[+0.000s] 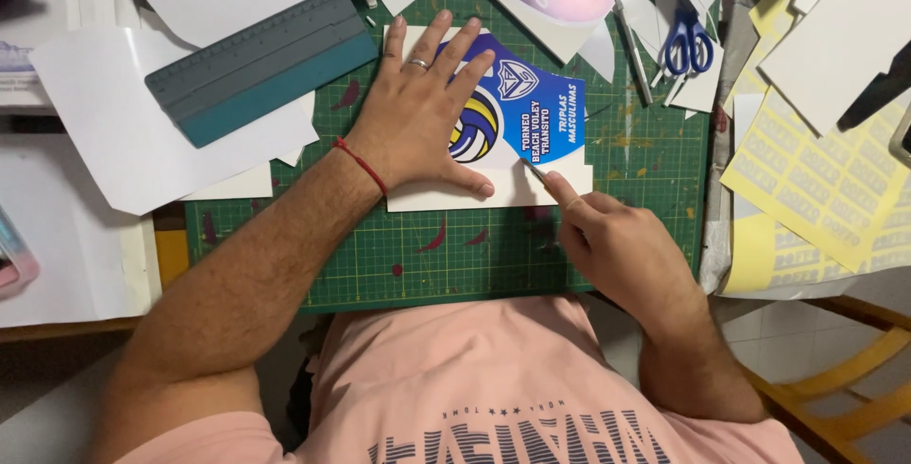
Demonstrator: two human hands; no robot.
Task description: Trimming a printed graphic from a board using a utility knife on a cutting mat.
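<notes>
Pressing flat, the left hand [418, 118] lies palm-down with fingers spread on a blue printed sticker sheet [527, 108], which rests on a green cutting mat [655, 170] near the middle of the desk. The sheet shows a volleyball graphic and a shield emblem on blue, with a white border along its near and left edges. A ring sits on one finger, and a red string bracelet [361, 164] circles the wrist.

The right hand [617, 246] is curled closed, fingers pinching a thin craft blade [534, 172] whose tip touches the sheet at its near edge, just right of the left thumb.

Surroundings: a teal squeegee with ruler markings [261, 64] lies on white paper [123, 132], far left of the mat. Blue-handled scissors [687, 39] lie at the far right, with a slim grey pen-like tool [632, 46] just left of them. Yellow sticker sheets [826, 179] are stacked off the right edge of the mat. Small red offcuts dot the mat. A yellow wooden chair frame [854, 379] shows near right. The person wears a pink shirt [493, 379].
</notes>
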